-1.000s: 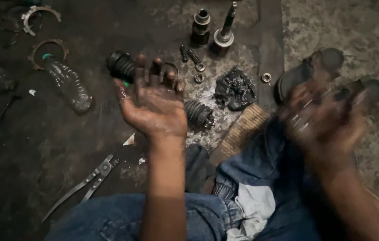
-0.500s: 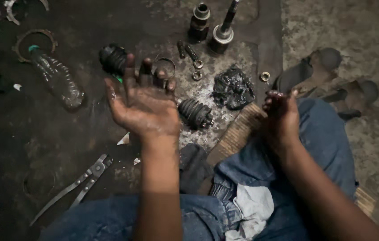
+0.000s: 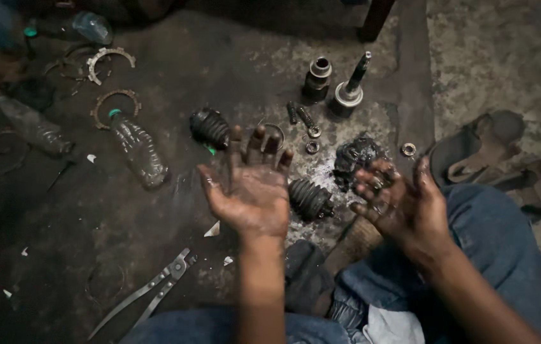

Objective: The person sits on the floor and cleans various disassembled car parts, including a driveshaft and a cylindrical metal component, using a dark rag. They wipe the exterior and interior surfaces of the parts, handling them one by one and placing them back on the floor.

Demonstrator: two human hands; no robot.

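Place: a car-repair workshop, work done sitting on the floor. Evidence: a dark, oil-stained concrete floor; two ribbed rubber boots from axle joints; a metal joint housing with shaft; a short steel sleeve; loose bolts and nuts; a lump of black grease; long-handled pliers; toothed metal rings; grimy plastic bottles. Both hands are smeared with grease.
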